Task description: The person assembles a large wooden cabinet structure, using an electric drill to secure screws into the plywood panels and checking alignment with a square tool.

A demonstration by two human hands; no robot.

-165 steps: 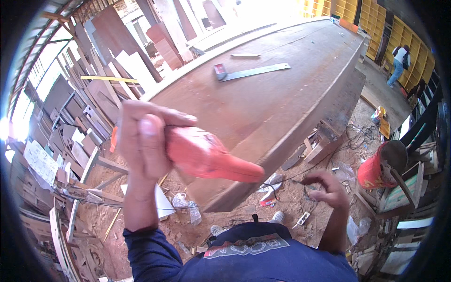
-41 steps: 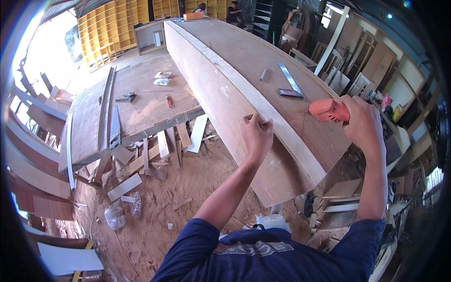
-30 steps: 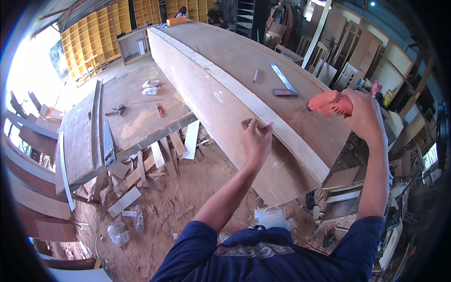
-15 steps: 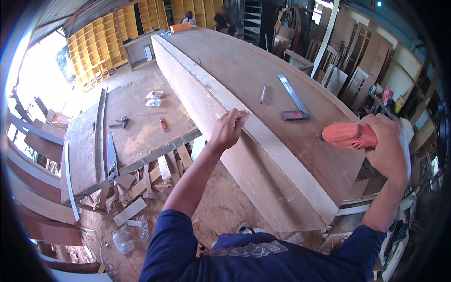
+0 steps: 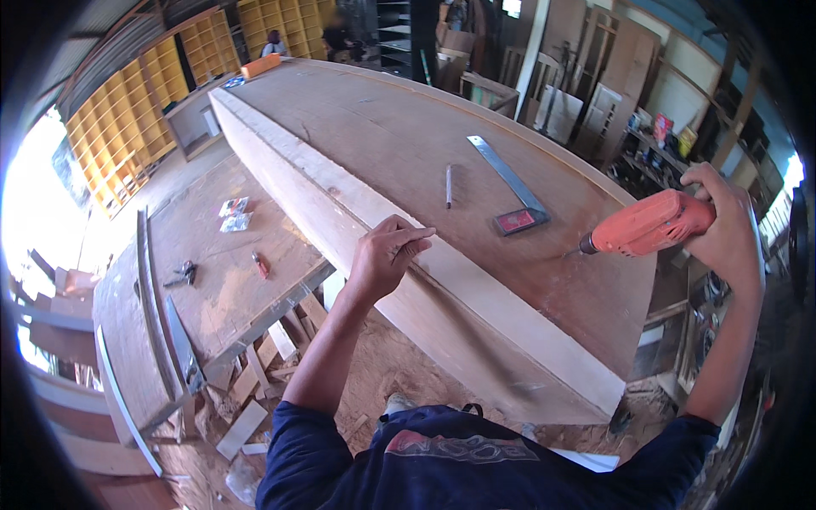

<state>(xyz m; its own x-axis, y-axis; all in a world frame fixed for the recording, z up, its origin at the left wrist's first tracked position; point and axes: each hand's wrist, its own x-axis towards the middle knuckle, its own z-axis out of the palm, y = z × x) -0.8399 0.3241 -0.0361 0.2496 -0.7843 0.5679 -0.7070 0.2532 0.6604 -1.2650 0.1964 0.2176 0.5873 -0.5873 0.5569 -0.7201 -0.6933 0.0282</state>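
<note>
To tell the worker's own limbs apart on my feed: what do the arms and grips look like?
Both arms are bare below short, plain navy sleeves. Left grip and right grip are ungloved. A red-and-grey print marks the navy shirt.

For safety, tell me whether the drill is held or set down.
Held: the right hand grips the orange drill by its rear.

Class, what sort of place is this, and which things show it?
Probably a woodworking shop: the person's right hand holds a red power drill, a carpenter's square lies on a large wooden panel, and scraps of board litter the floor.
</note>
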